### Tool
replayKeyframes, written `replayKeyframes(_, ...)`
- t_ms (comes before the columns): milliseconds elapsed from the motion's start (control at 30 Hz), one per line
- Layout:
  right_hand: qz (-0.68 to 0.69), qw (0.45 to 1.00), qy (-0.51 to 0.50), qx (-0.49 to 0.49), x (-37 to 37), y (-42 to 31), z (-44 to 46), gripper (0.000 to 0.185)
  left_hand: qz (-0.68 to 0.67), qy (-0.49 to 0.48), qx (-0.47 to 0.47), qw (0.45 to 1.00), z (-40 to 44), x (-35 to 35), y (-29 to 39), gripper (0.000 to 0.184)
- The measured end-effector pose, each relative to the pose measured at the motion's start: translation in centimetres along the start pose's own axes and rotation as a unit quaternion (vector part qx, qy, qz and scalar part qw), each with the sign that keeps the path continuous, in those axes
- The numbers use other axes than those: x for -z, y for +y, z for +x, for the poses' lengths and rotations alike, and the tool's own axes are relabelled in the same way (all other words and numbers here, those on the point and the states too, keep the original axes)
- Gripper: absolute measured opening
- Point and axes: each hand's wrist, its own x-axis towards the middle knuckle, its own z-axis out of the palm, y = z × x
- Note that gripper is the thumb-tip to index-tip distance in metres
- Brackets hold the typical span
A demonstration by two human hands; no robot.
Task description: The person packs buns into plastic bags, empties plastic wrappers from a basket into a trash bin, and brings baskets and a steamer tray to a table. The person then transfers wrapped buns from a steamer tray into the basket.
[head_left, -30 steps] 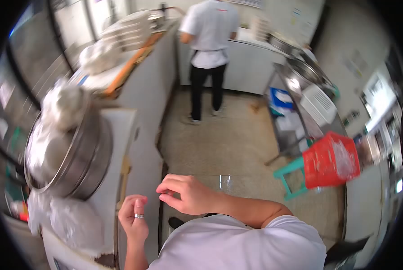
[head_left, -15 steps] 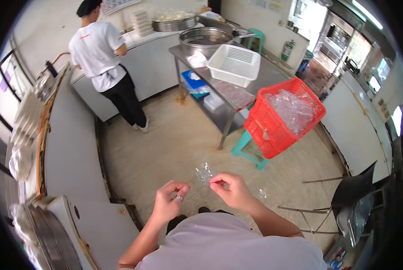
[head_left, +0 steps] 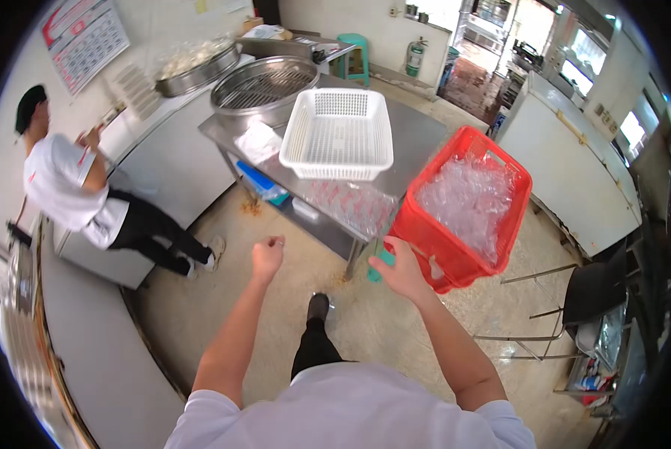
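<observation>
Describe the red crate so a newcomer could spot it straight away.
Find the steel table in the upper middle of the view. To the right of its near corner, just beyond the right hand, sits the crate, heaped with clear, crinkled plastic. Its bright red sides set it apart from the white basket on the table.

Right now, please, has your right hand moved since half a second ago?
Yes; judged against the red crate, the right hand has moved forward, closer to it.
</observation>
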Motion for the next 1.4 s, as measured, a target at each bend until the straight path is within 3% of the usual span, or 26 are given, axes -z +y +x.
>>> replayKeyframes(133, -0.259, 0.962, 0.082, -0.017, -7.8, 3.5, 12.0, 0.076, 0.151, 0.061, -0.022, 0.986, 17.7, -0.9, 1.2, 0.037)
replayKeyframes(167, -0.282, 0.957, 0.057, -0.033, -8.6, 3.7, 13.6, 0.075, 0.16, 0.061, -0.005, 0.985, 21.8, -1.1, 1.7, 0.04)
replayKeyframes(233, -0.324, 0.943, 0.002, -0.07, -10.0, 4.0, 15.3, 0.073, 0.19, 0.082, -0.055, 0.977, 29.7, -2.0, 1.0, 0.054)
replayKeyframes(300, -0.173, 0.965, -0.104, -0.169, -9.9, 3.6, 16.1, 0.057, 0.223, 0.141, -0.011, 0.965, 34.9, -3.3, 2.2, 0.071)
replayKeyframes(367, -0.139, 0.955, -0.141, -0.219, -10.0, 3.3, 14.8, 0.039, 0.23, 0.116, 0.095, 0.961, 37.9, -4.3, 4.0, 0.083)
replayKeyframes(400, -0.121, 0.95, -0.159, -0.241, -9.8, 2.9, 14.5, 0.031, 0.254, 0.129, 0.092, 0.954, 39.2, -5.0, 3.6, 0.081)
replayKeyframes(467, -0.021, 0.977, 0.0, -0.213, -4.5, -2.5, 13.9, 0.011, 0.297, 0.164, 0.087, 0.937, 40.9, -5.7, 1.5, 0.076)
replayKeyframes(533, -0.12, 0.963, 0.24, -0.025, 1.6, -2.7, 14.2, 0.008, 0.212, 0.086, 0.102, 0.968, 41.7, -4.4, 1.1, 0.063)
replayKeyframes(567, -0.093, 0.943, 0.318, 0.016, 5.4, -2.7, 14.7, 0.009, 0.17, 0.047, 0.109, 0.978, 41.9, -3.7, 0.9, 0.057)
replayKeyframes(600, -0.174, 0.889, 0.422, 0.033, 9.1, -2.7, 15.8, 0.016, 0.082, 0.025, 0.144, 0.986, 42.2, -3.7, 0.5, 0.05)
replayKeyframes(633, -0.148, 0.866, 0.468, -0.094, 12.1, -2.8, 15.9, 0.03, -0.007, 0.002, 0.178, 0.984, 42.4, -3.7, 0.2, 0.044)
replayKeyframes(700, -0.312, 0.791, 0.526, -0.019, 17.0, 2.0, 16.7, 0.033, -0.151, -0.017, 0.208, 0.966, 41.5, -3.8, -0.1, 0.035)
replayKeyframes(800, -0.453, 0.782, 0.405, -0.141, 19.2, 13.9, 16.6, 0.035, -0.279, -0.012, 0.198, 0.94, 39.6, -2.4, 0.0, 0.029)
replayKeyframes(833, -0.476, 0.811, 0.227, -0.253, 18.2, 16.1, 16.0, 0.037, -0.314, 0.012, 0.168, 0.934, 39.3, -1.3, -0.5, 0.027)
replayKeyframes(867, -0.478, 0.804, 0.04, -0.352, 17.1, 18.5, 15.3, 0.042, -0.349, 0.035, 0.137, 0.927, 38.9, -0.2, -1.2, 0.024)
replayKeyframes(933, -0.227, 0.829, -0.08, -0.504, 16.8, 28.9, 13.0, 0.061, -0.363, 0.049, 0.099, 0.925, 36.9, 2.3, 0.2, 0.026)
replayKeyframes(1033, -0.311, 0.829, 0.076, -0.459, 17.7, 20.5, 13.2, 0.06, -0.394, 0.002, 0.024, 0.919, 27.2, 7.2, 10.8, 0.045)
replayKeyframes(1133, -0.373, 0.841, 0.259, -0.295, 18.3, 18.4, 11.1, 0.065, -0.368, -0.006, -0.076, 0.927, 20.8, 7.9, 16.7, 0.061)
replayKeyframes(1233, -0.339, 0.852, 0.332, -0.219, 19.1, 17.7, 9.4, 0.077, -0.392, -0.102, -0.034, 0.914, 14.3, 5.2, 22.0, 0.061)
replayKeyframes(1333, -0.321, 0.846, 0.363, -0.221, 21.0, 18.0, 6.5, 0.085, -0.342, -0.145, -0.051, 0.927, 13.5, -1.8, 20.4, 0.067)
replayKeyframes(1367, -0.318, 0.84, 0.381, -0.22, 22.1, 18.0, 5.6, 0.088, -0.41, -0.179, -0.062, 0.892, 11.9, -4.8, 20.6, 0.065)
replayKeyframes(1400, -0.294, 0.829, 0.377, -0.29, 23.1, 18.7, 4.7, 0.083, -0.392, -0.249, -0.086, 0.881, 9.4, -6.8, 23.3, 0.071)
